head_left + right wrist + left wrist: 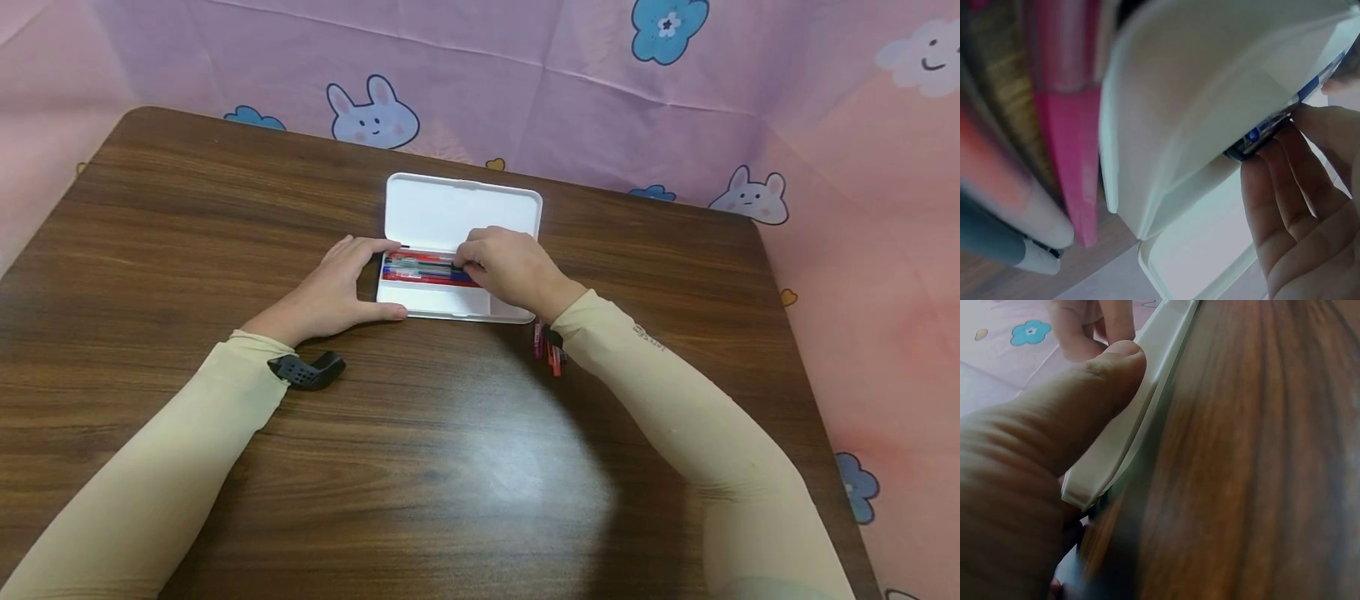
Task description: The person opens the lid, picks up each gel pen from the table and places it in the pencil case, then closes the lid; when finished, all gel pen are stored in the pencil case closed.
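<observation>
My left hand [336, 287] is spread wide, thumb and fingers touching the left part of the white case [433, 297], which lies opened on the table [420, 433]. My right hand [512, 265] pinches pens [422, 268] inside it; how many, I cannot tell.

Overhead and close wrist views share the case [444, 297].

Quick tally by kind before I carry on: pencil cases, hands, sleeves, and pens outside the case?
Pencil case: 1
Left hand and right hand: 2
Sleeves: 2
Pens outside the case: at least 3, some partly hidden
Total: at least 8
</observation>
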`<state>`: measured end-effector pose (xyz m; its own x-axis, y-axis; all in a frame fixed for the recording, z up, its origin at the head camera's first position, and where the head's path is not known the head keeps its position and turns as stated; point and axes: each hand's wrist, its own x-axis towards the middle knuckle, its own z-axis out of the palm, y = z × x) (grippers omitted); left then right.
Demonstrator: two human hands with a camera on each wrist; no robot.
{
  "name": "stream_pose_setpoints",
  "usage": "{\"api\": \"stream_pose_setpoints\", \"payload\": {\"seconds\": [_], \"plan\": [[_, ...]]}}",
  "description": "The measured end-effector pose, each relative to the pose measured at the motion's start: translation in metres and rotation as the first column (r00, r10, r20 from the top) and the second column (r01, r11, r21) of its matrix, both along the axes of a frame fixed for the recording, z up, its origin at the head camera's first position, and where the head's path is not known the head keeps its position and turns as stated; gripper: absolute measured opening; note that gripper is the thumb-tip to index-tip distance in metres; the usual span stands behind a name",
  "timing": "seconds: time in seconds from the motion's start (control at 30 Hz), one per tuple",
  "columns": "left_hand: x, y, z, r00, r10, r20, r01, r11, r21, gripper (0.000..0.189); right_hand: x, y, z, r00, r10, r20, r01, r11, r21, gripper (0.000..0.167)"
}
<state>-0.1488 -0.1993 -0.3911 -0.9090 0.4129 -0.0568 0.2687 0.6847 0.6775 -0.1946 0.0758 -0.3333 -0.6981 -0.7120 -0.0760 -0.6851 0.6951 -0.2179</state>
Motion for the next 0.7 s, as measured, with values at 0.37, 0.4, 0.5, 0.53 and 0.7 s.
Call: {"api": "stream_pose_setpoints", "payload": {"seconds": [0.37,0.4,0.5,0.53,0.7], "plan": [[0.000,0.001,-0.005,1.000,0.008,-0.015,-0.007,1.000,0.003,0.099,0.023,0.068,0.022,0.967,-0.207,0.147,0.238,0.942,-0.235,0.023],[0.000,0.001,-0.005,1.000,0.011,-0.008,-0.011,1.000,0.004,0.099,0.027,0.080,0.023,0.945,-0.247,0.215,0.301,0.914,-0.271,0.025],[0.001,0.000,-0.005,1.000,0.014,0.000,-0.014,1.000,0.004,0.099,0.038,0.113,0.022,0.841,-0.344,0.418,0.486,0.819,-0.304,0.031],[0.001,0.000,-0.005,1.000,0.014,0.001,-0.014,1.000,0.005,0.099,0.042,0.123,0.020,0.802,-0.366,0.472,0.533,0.795,-0.289,0.033],[-0.001,0.003,-0.004,1.000,-0.006,-0.024,0.006,1.000,0.002,0.098,0.055,0.150,0.004,0.625,-0.395,0.673,0.669,0.715,-0.203,0.039]]}}
